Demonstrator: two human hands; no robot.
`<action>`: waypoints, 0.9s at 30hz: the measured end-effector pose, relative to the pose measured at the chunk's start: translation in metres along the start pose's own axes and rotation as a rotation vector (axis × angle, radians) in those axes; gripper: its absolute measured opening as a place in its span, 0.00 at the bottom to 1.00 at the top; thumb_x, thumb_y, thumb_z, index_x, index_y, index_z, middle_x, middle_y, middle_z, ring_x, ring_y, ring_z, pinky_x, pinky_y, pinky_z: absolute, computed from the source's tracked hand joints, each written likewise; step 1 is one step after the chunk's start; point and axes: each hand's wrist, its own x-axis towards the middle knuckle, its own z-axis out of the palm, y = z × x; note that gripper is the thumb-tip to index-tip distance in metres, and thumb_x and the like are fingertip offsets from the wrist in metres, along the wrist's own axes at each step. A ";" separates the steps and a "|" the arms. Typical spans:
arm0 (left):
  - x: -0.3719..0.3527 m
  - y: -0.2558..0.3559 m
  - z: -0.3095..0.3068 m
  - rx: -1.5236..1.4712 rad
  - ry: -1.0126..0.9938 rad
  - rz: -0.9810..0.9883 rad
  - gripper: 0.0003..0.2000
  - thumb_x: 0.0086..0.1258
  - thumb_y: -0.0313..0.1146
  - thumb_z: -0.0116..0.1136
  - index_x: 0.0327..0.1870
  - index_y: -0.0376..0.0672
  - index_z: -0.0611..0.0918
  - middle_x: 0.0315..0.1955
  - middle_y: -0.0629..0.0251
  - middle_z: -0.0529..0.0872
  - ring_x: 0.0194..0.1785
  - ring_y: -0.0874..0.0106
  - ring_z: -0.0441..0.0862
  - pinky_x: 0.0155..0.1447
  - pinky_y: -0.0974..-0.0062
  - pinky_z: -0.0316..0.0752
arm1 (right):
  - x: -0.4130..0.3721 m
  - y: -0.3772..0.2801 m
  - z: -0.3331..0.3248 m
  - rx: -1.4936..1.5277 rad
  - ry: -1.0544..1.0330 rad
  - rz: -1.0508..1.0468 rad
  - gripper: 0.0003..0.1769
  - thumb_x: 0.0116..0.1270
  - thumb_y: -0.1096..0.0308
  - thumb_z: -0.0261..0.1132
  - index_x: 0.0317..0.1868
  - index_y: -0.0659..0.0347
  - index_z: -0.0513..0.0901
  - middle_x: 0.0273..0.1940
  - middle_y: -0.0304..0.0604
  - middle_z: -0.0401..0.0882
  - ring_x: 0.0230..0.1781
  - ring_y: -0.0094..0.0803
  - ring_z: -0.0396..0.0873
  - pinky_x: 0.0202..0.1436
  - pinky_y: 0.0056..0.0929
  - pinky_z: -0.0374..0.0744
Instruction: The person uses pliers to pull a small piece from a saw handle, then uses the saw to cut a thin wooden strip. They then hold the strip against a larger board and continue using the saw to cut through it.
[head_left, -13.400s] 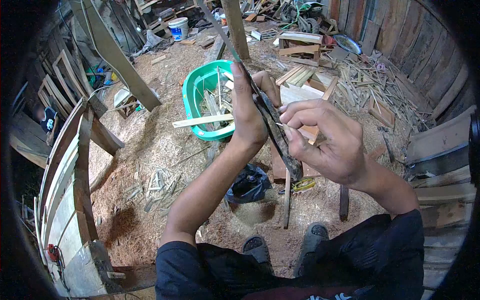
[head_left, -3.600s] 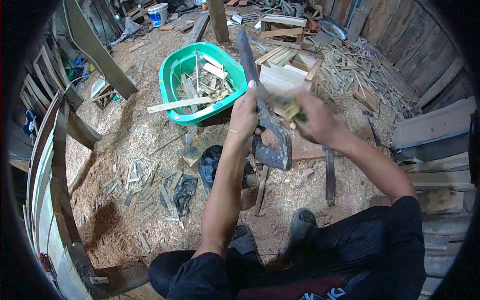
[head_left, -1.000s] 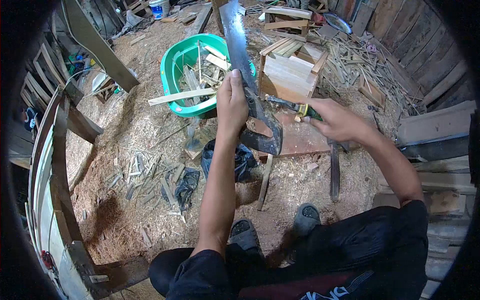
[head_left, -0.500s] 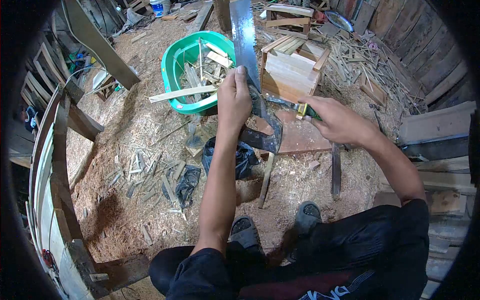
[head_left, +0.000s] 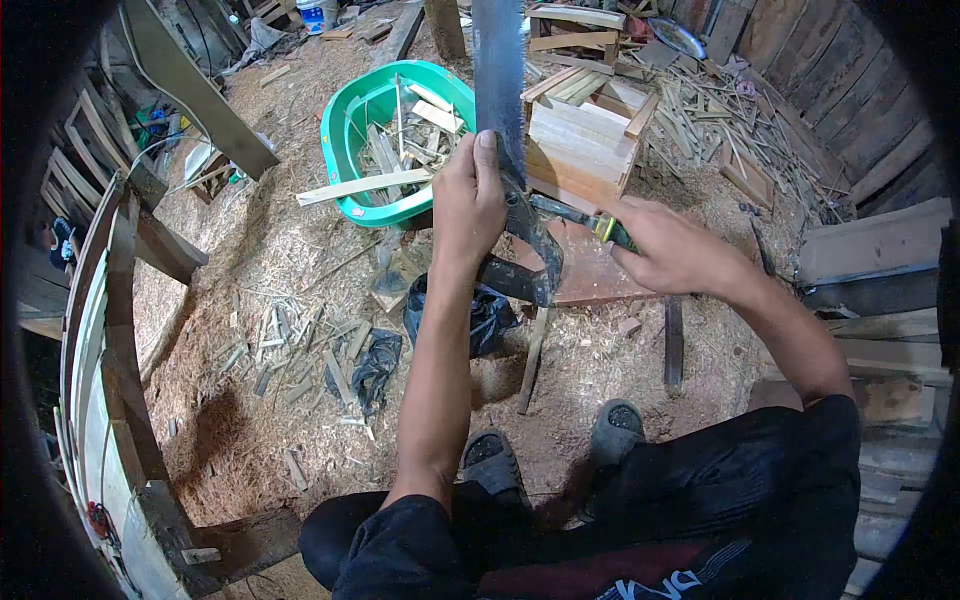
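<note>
My left hand (head_left: 470, 200) is closed on a hand saw (head_left: 500, 85), its thumb up against the lower part of the blade. The blade points upward and the dark handle hangs below my fingers. In my right hand (head_left: 665, 240) is a screwdriver (head_left: 610, 229) with a green and yellow grip. Its metal shaft points left and meets the saw near the joint of blade and handle; the exact contact of the tip is too small to tell.
A green tub (head_left: 345, 115) of wood scraps stands beyond my left hand. Behind the saw is a wooden box (head_left: 580, 140). A reddish board (head_left: 595, 265) lies below my hands, near black plastic bags (head_left: 480, 320). Curved wooden pieces (head_left: 120, 350) rise at left.
The saw has turned slightly, its blade now more upright. My right hand and the screwdriver have shifted a little left and down, with the shaft closer to the saw.
</note>
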 end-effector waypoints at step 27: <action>-0.004 0.007 -0.001 -0.045 -0.060 0.067 0.19 0.83 0.40 0.44 0.37 0.32 0.77 0.18 0.55 0.74 0.23 0.71 0.69 0.31 0.67 0.67 | 0.004 -0.002 0.000 -0.007 -0.066 0.239 0.12 0.67 0.65 0.65 0.37 0.69 0.80 0.28 0.59 0.81 0.35 0.59 0.82 0.39 0.51 0.77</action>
